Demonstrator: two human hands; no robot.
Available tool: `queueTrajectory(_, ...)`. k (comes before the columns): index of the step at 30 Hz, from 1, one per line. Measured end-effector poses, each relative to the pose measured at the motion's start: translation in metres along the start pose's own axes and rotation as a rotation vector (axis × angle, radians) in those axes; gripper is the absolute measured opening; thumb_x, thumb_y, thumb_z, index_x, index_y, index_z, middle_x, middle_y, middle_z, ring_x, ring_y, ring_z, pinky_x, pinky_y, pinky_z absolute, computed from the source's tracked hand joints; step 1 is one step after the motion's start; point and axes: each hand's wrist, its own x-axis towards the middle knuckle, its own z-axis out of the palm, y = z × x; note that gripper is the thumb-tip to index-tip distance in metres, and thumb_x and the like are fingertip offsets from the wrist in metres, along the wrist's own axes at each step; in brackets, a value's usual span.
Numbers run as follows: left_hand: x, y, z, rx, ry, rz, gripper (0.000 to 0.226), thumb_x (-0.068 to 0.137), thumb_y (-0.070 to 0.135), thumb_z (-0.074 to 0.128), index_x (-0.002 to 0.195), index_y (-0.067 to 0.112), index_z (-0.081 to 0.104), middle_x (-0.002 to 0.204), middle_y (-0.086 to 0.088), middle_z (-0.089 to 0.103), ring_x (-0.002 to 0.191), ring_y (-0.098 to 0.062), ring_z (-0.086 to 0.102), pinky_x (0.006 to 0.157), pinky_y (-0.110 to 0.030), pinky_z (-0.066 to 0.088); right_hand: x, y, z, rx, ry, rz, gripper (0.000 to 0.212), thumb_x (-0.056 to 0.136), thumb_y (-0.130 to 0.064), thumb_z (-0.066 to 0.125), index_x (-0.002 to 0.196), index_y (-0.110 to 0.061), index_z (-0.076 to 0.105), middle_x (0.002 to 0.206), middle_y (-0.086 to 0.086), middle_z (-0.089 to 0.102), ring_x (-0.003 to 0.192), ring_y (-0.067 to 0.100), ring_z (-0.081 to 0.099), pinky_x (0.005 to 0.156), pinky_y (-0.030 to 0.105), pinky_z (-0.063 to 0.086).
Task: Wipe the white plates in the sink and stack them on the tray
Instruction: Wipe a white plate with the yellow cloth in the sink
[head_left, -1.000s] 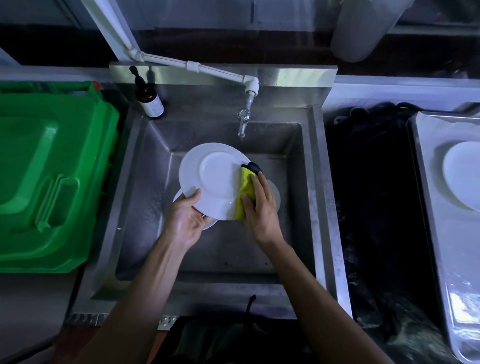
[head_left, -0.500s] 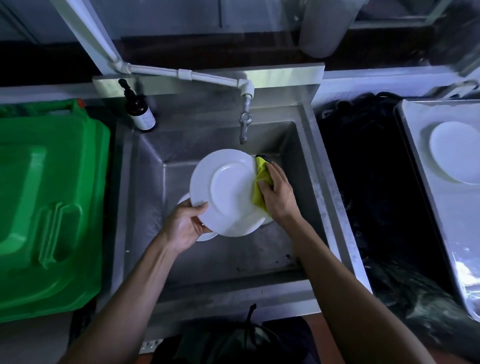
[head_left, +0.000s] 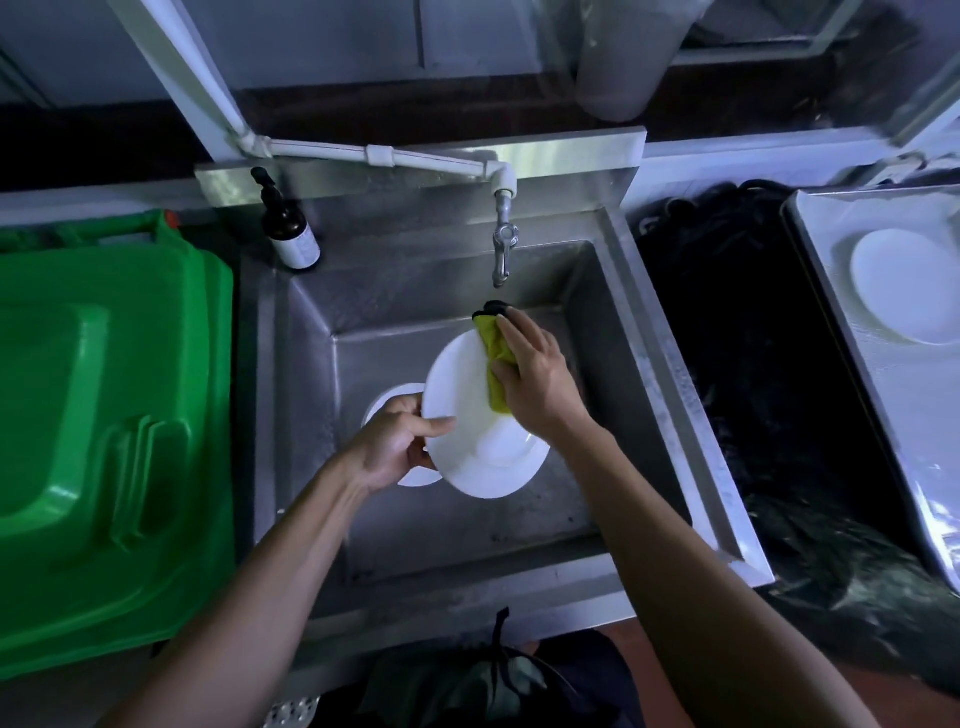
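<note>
Head view looks down into a steel sink (head_left: 649, 374) with a green bin (head_left: 104, 426) just to its left and, well apart on the right, a steel tray (head_left: 831, 291) that already carries one white plate (head_left: 904, 286). A tap (head_left: 501, 249) hangs over the back of the basin, and a dark pump bottle (head_left: 288, 228) stands on the rim at the back left corner.

Over the basin a plate (head_left: 467, 415) is held tilted. Another plate (head_left: 387, 402) lies under it on the sink floor, mostly hidden. The left hand (head_left: 389, 447) grips the held plate's near-left rim, thumb across its face. The right hand (head_left: 535, 379) presses a folded yellow cloth (head_left: 496, 364) with a dark edge against the plate's upper right part, fingers closed over the cloth.

The step in hand looks like the wiping of this plate, with stacking not yet begun for it. Next, the plate probably needs its remaining face covered, then a carry across the dark gap to the tray. There it must be set squarely on the plate already lying there, while the plate left in the sink waits its turn.
</note>
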Motion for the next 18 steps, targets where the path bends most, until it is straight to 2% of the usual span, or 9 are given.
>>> queueTrajectory(5,0.000,0.000,0.000,0.001,0.030,0.008,0.032,0.076,0.012,0.073,0.108,0.008,0.074,0.108,-0.015,0.074,0.096,-0.032,0.069,0.075,-0.045,0.058,-0.010,-0.014,0.012,-0.008,0.023,-0.169,0.055,0.090,-0.006,0.059,0.144,-0.009,0.051,0.157,0.010,0.040,0.131,0.040,0.043,0.108,0.050,0.040)
queueTrajectory(11,0.004,0.000,0.010,0.008,0.071,0.068,0.024,0.075,0.010,0.073,0.099,0.011,0.078,0.106,-0.017,0.075,0.095,-0.033,0.072,0.078,-0.048,0.058,-0.021,-0.015,0.018,0.008,0.093,-0.260,0.049,0.091,0.002,0.056,0.138,-0.007,0.058,0.154,0.012,0.045,0.128,0.041,0.048,0.107,0.045,0.041)
queueTrajectory(15,0.013,0.001,0.027,0.034,0.116,0.090,0.019,0.084,0.004,0.072,0.101,0.012,0.077,0.102,-0.013,0.077,0.091,-0.033,0.073,0.067,-0.041,0.060,-0.029,-0.006,0.010,0.030,0.173,-0.235,0.047,0.088,0.004,0.056,0.132,-0.009,0.064,0.150,0.011,0.050,0.117,0.041,0.053,0.095,0.045,0.050)
queueTrajectory(18,0.022,0.005,0.045,0.086,0.145,0.117,0.016,0.095,0.008,0.065,0.103,0.017,0.075,0.099,-0.007,0.078,0.087,-0.026,0.074,0.061,-0.038,0.058,-0.035,0.009,0.000,0.020,0.196,-0.236,0.043,0.091,-0.007,0.045,0.128,-0.009,0.067,0.145,0.011,0.055,0.109,0.041,0.056,0.086,0.050,0.054)
